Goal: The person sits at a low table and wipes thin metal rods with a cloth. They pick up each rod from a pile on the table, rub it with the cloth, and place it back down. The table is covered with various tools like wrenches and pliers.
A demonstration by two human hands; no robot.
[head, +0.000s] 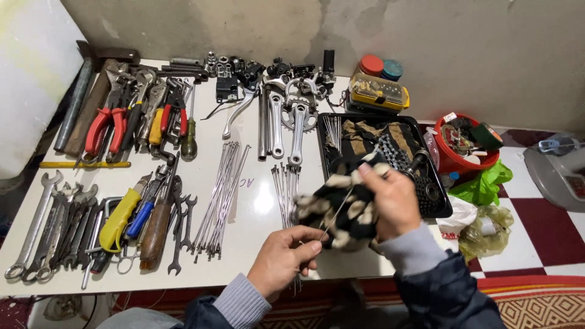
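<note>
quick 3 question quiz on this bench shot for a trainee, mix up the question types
1. True or false: the right hand grips a black and cream patterned cloth.
2. What does the left hand pinch? A) a thin silver metal spoke B) a yellow-handled screwdriver C) a red plastic tub
3. Fill in: the black rectangular tray lies on the person's ____ side of the white tabletop.

Key
1. True: the cloth is bunched in that hand.
2. A: its fingers hold the spoke's near end, and the spoke runs up into the cloth.
3. Right: it lies right of the loose bundles of silver spokes.
</note>
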